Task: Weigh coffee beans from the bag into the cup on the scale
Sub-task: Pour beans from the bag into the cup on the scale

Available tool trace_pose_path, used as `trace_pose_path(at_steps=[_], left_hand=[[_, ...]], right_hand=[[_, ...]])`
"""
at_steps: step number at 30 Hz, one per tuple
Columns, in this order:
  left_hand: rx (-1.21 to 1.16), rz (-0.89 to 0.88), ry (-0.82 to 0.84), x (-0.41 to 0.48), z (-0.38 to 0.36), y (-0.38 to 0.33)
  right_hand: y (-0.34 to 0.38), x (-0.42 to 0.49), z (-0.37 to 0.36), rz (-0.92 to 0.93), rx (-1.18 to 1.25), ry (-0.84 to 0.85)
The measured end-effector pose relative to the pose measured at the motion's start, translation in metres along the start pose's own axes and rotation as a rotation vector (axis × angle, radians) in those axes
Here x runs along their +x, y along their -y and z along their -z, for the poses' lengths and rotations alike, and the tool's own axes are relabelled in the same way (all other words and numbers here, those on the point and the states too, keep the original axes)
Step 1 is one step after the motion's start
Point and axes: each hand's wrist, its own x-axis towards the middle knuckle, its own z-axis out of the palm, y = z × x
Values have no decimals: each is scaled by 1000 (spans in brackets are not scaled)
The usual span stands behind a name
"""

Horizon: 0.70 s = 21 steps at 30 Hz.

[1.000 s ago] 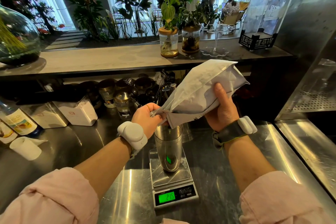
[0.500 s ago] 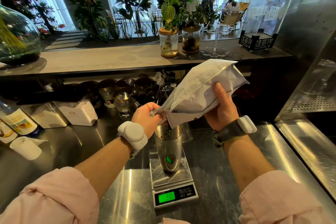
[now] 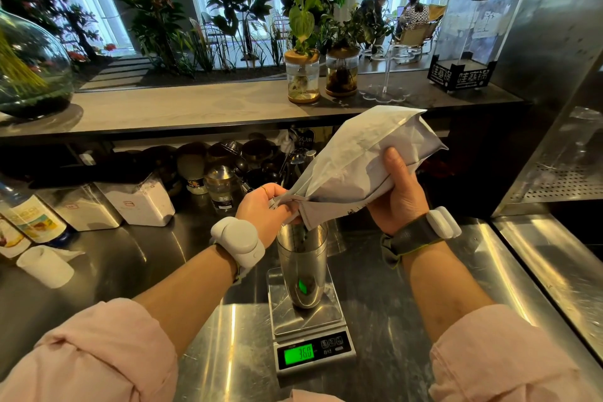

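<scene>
A white coffee bag [image 3: 355,166] is tilted mouth-down over a tall steel cup [image 3: 301,263]. The cup stands on a small steel scale [image 3: 308,320] whose green display [image 3: 299,354] reads about 36.0. My left hand [image 3: 264,210] pinches the bag's open mouth right at the cup's rim. Under the raised back end, my right hand [image 3: 396,196] grips the bag's body. Dark beans show inside the cup just below the bag's mouth.
White canisters [image 3: 137,202] and a labelled bottle [image 3: 31,217] stand at the left, with a paper roll [image 3: 45,266] in front. Dark cups and jars [image 3: 222,166] crowd the shelf behind. A raised counter carries plant jars [image 3: 301,78]. A steel drain tray [image 3: 554,258] lies to the right.
The scale reading has climbed from about 21 to about 36. Both hands and the bag have stayed almost still over the cup.
</scene>
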Motion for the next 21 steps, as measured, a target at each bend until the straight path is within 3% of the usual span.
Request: trace_pose_path(at_steps=[21], left_hand=[[33,-2,-6,-2,0,0]], right_hand=[[1,-4,-4,-4,-14,9]])
